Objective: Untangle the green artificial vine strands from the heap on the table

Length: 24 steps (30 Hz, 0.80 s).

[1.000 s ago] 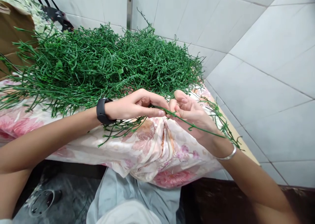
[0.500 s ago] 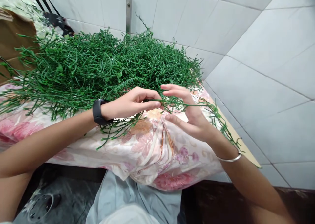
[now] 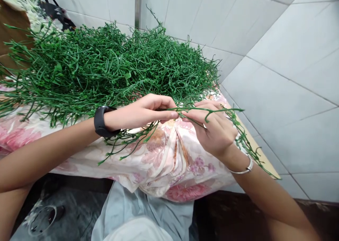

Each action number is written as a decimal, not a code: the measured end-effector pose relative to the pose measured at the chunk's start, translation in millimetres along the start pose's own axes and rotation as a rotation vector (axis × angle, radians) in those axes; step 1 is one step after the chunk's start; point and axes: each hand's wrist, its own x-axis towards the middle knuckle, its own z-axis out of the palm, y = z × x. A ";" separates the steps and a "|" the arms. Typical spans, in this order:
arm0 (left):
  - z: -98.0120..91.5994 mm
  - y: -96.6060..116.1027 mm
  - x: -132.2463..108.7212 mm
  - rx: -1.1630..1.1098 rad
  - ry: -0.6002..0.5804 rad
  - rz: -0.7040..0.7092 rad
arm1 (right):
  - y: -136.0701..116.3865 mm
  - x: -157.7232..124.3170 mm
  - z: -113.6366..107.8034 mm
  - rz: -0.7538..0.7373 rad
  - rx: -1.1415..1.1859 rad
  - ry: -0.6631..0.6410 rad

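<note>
My left hand (image 3: 144, 110) pinches a green artificial plant stem (image 3: 225, 110) between thumb and fingers, above the front part of the table. Close against its fingertips, my right hand (image 3: 213, 129) is closed on the same stem, fingers bent and bunched. The stem's forked end lies across the back of the right hand and points right. Below the left wrist, a few green sprigs (image 3: 129, 139) rest on the flowered cloth (image 3: 150, 159). Behind both hands spreads a large heap of green artificial stems (image 3: 119, 64).
More sprigs (image 3: 247, 145) lie along the table's right edge, beyond the right wrist. White tiled walls (image 3: 288, 75) border the back and right. White artificial flowers (image 3: 39, 18) and a brown wrapping (image 3: 12, 36) stand at back left. A round clear container (image 3: 43, 219) sits low at left.
My right hand, spread apart around the stem before, has closed in beside the left fingertips. The stem's forked end now lies over its back. The view has shifted slightly.
</note>
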 end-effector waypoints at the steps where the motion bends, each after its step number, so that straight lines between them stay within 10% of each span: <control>1: -0.4 -0.3 -0.3 0.039 0.005 0.014 | -0.7 0.0 -0.5 0.013 -0.004 0.002; 6: 1.6 -1.9 -2.0 0.427 0.159 0.162 | -7.0 3.8 -1.2 0.453 0.248 -0.054; 13: 8.2 -8.0 -2.8 0.708 0.322 0.364 | -1.7 14.1 -5.1 1.229 1.182 -0.269; 17: 8.2 -10.0 -2.7 0.451 0.358 0.214 | -5.7 12.5 -6.1 1.066 0.839 -0.296; 24: 10.9 -8.2 2.5 0.004 0.465 -0.070 | -4.4 6.0 0.5 0.238 -0.275 -0.044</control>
